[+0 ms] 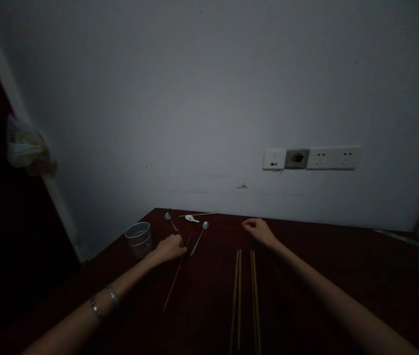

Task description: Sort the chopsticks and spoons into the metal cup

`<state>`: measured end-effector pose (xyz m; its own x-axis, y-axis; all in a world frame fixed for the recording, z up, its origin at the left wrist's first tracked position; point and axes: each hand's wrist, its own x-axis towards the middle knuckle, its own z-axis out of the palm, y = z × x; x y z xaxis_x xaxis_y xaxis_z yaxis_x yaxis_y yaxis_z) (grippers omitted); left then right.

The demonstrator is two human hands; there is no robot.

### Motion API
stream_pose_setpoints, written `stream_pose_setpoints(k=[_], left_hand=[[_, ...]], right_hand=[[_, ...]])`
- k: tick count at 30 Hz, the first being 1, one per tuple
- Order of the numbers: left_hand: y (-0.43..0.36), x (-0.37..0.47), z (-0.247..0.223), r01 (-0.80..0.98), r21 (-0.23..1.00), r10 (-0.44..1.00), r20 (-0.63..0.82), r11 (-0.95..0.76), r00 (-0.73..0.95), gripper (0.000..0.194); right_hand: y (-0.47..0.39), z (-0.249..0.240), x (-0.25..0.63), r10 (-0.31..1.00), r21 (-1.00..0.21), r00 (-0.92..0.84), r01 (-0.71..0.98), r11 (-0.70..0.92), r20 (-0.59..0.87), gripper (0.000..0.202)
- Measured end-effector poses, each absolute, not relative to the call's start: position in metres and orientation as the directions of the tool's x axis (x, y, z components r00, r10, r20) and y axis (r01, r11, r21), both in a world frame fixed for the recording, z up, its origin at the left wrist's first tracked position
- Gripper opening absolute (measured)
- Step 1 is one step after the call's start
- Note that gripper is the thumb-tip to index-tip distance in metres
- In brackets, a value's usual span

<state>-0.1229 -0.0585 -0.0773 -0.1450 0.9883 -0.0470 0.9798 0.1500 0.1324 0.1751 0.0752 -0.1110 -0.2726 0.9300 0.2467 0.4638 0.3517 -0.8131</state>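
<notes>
My left hand [172, 247] is closed at a dark thin chopstick [174, 282], its fingers around the upper part. Just left of that hand stands a grey metal cup [138, 239]. My right hand [259, 230] hovers over or rests on the table's back part, its fingers pressed together; whatever they hold, if anything, is too small to name. Two pairs of light chopsticks, a left pair [237, 296] and a right pair [255, 301], lie lengthwise in front. Behind my left hand are a metal spoon [172, 223], a white spoon [191, 218] and a long-handled spoon [200, 237].
Another light chopstick [207, 214] lies along the back edge of the dark red table [305, 276]. The wall behind carries sockets [320, 158]. A plastic bag [26, 145] hangs at the left. A flat strip [409, 240] lies at the back right.
</notes>
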Motion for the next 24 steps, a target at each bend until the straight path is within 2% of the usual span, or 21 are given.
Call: stream_pose_setpoints(k=[3,8,11,17,24], left_hand=[[-0.062,-0.133,-0.083,0.984,0.123,0.99,-0.077,0.125,-0.117,0.023],[-0.067,-0.137,-0.091,0.968,0.226,0.979,-0.193,0.104,-0.06,0.026],[-0.07,-0.134,-0.095,0.962,0.243,0.963,-0.262,0.128,-0.062,0.03],[-0.074,-0.13,-0.103,0.991,0.06,0.977,-0.185,0.117,-0.104,0.032],[-0.075,-0.13,-0.103,0.991,0.069,0.969,-0.228,0.117,-0.099,0.032]], right_hand=[[0.097,-0.105,0.146,0.867,-0.589,-0.367,0.636,0.498,0.337,0.021],[0.134,-0.102,0.098,0.822,-0.327,-0.481,0.758,0.565,0.304,0.029],[0.155,-0.104,0.071,0.803,-0.281,-0.52,0.756,0.591,0.29,0.033],[0.18,-0.12,0.025,0.766,-0.212,-0.602,0.738,0.641,0.223,0.034],[0.191,-0.134,-0.006,0.724,-0.103,-0.676,0.717,0.689,0.137,0.037]])
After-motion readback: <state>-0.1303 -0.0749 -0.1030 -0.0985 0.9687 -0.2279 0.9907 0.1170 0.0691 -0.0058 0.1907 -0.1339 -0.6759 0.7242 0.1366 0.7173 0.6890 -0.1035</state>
